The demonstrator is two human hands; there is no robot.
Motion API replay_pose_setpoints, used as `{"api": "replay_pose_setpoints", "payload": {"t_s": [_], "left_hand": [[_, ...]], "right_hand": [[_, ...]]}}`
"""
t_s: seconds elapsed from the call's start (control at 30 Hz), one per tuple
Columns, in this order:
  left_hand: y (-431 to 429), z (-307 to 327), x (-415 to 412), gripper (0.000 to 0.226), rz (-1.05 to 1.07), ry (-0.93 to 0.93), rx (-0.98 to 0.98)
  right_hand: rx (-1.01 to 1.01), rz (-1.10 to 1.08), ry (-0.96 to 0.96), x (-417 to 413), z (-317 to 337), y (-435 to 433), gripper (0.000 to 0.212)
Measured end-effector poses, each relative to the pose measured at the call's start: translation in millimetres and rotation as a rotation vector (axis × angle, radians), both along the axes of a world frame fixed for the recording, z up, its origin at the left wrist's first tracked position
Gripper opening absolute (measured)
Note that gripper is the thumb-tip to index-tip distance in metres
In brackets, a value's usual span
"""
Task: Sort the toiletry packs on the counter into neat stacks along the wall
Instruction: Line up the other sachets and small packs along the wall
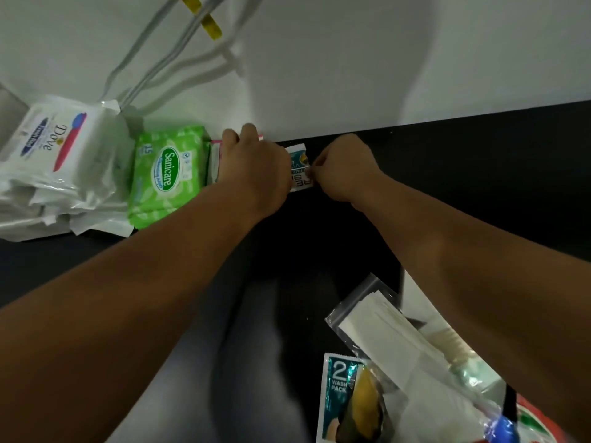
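A white wall [319, 59] fills the far half of the view, and the dark tabletop [479, 187] runs along its foot. Two grey cables [150, 68] with yellow tags hang down the wall at the far left.

At the far left, against the wall, lies a heap of white Dove packs [54, 148] in crinkled clear wrap. Just right of it, touching, stands a green Sanicare wipes pack [166, 174].

Both bare forearms reach from the near edge to the wall. The left hand [256, 164] rests palm down just right of the green pack, fingers curled over a small pink-edged pack [215, 161] that it mostly hides; whether it grips this pack cannot be told. The right hand [345, 167] is closed, its fingers pinching the right edge of a small white and teal sachet [299, 169] that lies between the two hands beside the wall.

Near right, a loose pile remains: a clear zip bag [377, 327] holding white folded sheets, a teal "2 wash pack" sachet [335, 391], and further wrapped items too blurred to name.
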State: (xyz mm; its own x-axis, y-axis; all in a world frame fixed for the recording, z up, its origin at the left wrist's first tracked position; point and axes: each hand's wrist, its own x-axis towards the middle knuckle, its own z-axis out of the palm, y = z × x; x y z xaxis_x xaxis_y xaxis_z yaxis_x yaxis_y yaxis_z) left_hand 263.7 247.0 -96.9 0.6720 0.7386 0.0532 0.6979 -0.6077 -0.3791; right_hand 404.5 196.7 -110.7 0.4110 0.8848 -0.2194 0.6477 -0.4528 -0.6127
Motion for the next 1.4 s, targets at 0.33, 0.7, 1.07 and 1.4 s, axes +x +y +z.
{"api": "replay_pose_setpoints", "payload": {"t_s": [0.33, 0.7, 1.07, 1.4], "left_hand": [[4, -10, -2, 0.021, 0.017, -0.072, -0.050], [-110, 28, -47, 0.022, 0.072, -0.738, -0.226], [-249, -8, -88, 0.052, 0.207, -0.630, -0.701], [-257, 4, -80, 0.025, 0.249, -0.446, -0.771]], "right_hand": [[0.034, 0.204, -0.271, -6, 0, -12, 0.036], [0.077, 0.270, -0.149, -30, 40, -125, 0.034], [-0.063, 0.530, -0.182, -55, 27, -242, 0.045], [-0.086, 0.607, -0.318, -59, 24, -251, 0.050]]}}
